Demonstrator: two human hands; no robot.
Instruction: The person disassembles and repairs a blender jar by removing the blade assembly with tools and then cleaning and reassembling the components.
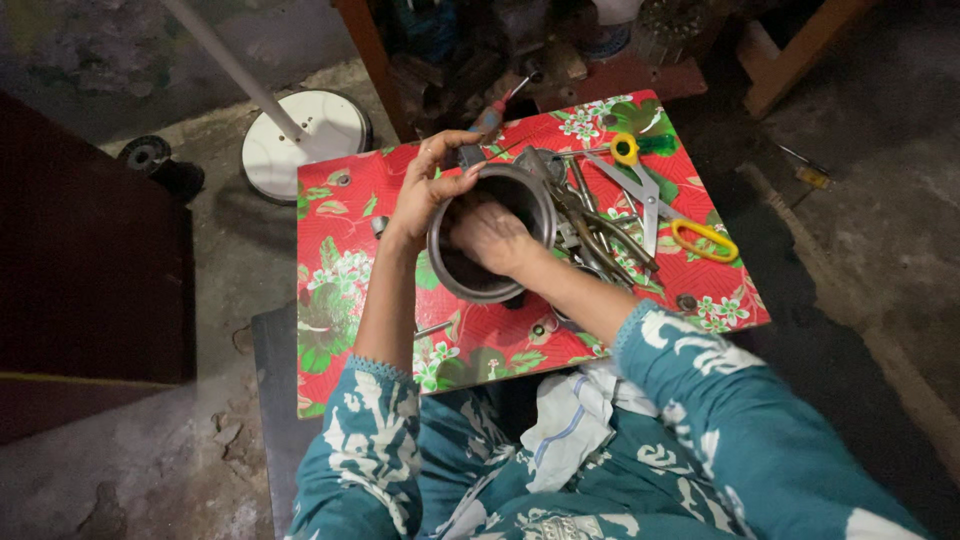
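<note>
Left hand (428,185) grips metal pot (530,195) rim, right hand (492,236) reaches inside

Small board table top (350,215) was red with green leaves and white flower print. Round metal pot (447,268) was dull grey, dark inside. Scissors (655,200) had yellow loop handles, one with a green edge, and silver blades. Long sleeves (700,390) were teal with white floral pattern. Cloth in the lap (570,425) was white with thin blue stripes. Round stand base (300,135) was white. Screwdriver handle (490,115) was red and blue.
</note>
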